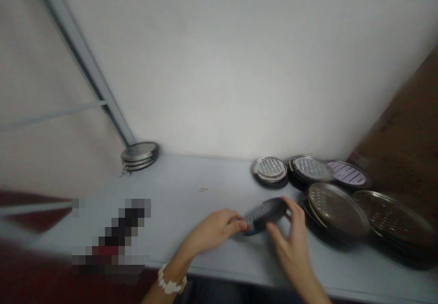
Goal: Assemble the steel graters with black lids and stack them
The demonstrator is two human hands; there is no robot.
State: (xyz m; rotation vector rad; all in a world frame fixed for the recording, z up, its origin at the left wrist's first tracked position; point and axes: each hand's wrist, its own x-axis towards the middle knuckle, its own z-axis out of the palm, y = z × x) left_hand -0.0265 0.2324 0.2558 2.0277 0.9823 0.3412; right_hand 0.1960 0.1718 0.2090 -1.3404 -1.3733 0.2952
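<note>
My left hand pinches the left edge of a small round grater just above the table. My right hand grips its right side, thumb below and fingers at the far rim. The grater is tilted, with a grey perforated face and a dark part at the right; motion blurs its details. To its right stand stacks of larger round graters, shiny metal with dark rims. Behind it lies a smaller metal grater stack.
On the far left of the white table stands another grater stack with a string-like bit hanging at its side. A tiny thin item lies mid-table. A wall rises behind, a brown cardboard surface at right. A pixelated patch hides the left front.
</note>
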